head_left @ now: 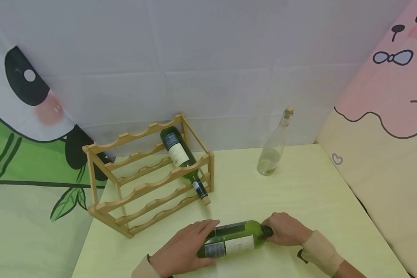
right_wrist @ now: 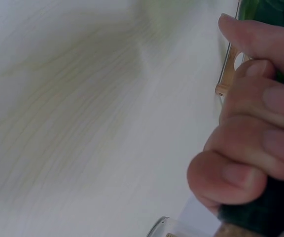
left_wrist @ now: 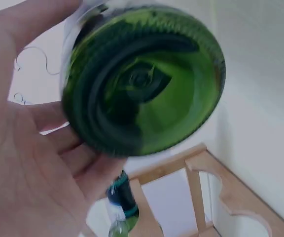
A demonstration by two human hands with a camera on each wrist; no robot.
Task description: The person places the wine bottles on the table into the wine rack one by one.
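Note:
A green wine bottle [head_left: 239, 240] with a white and blue label is held on its side in front of the person. The right hand [head_left: 287, 228] grips its neck, fingers curled round it in the right wrist view. At the other end, the left hand [head_left: 185, 247] spans the base, fingers along the far side and thumb on the near side. The left wrist view shows the round glass base [left_wrist: 144, 81] facing the palm. A second wine bottle [head_left: 181, 152] lies in the wooden wine rack [head_left: 139, 192], its corked neck pointing toward the person.
A clear bottle [head_left: 273, 150] with a cork stands toward the back right of the pale table [head_left: 236, 189]. Behind the table hangs a white cloth [head_left: 212, 58]. Cartoon-printed panels flank it, green at left and pink at right [head_left: 385, 92].

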